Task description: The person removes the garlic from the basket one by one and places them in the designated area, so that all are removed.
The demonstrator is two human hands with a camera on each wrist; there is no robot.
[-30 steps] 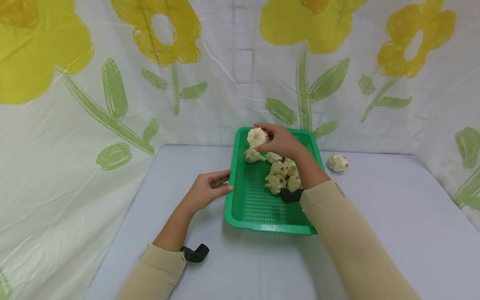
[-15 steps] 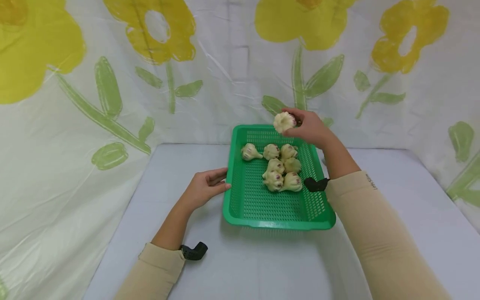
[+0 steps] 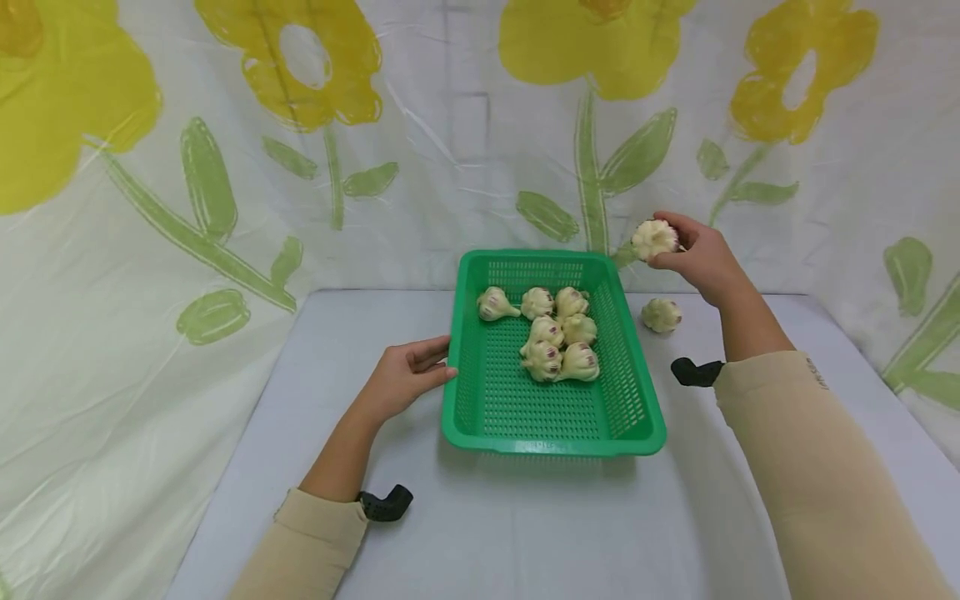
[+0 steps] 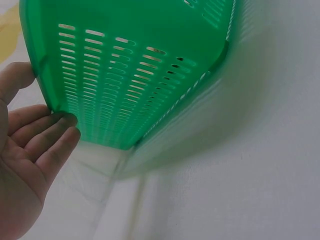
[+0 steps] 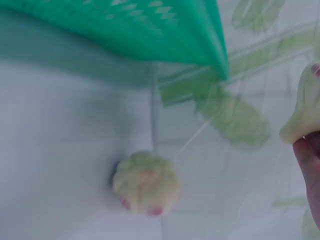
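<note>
My right hand [image 3: 701, 257] holds a garlic bulb [image 3: 654, 240] in the air to the right of the green basket [image 3: 540, 448]; the fingers and thumb pinch it from the side. In the right wrist view part of that garlic bulb [image 5: 307, 107] shows at the right edge. Below the hand, another garlic bulb [image 3: 662, 315] lies on the table. My left hand [image 3: 402, 379] rests against the basket's left side, fingertips at the rim and outer wall, fingers loosely extended. Several garlic bulbs [image 3: 546, 333] sit in the basket, grouped toward the back and right.
The white table [image 3: 517, 533] reaches back to a curtain [image 3: 420, 208] printed with yellow flowers. Black curved wrist pieces [image 3: 387, 503] stick out from both sleeves.
My right hand has carried the garlic bulb from over the basket's back left to the right, past the basket's edge. The left hand has stayed at the rim.
</note>
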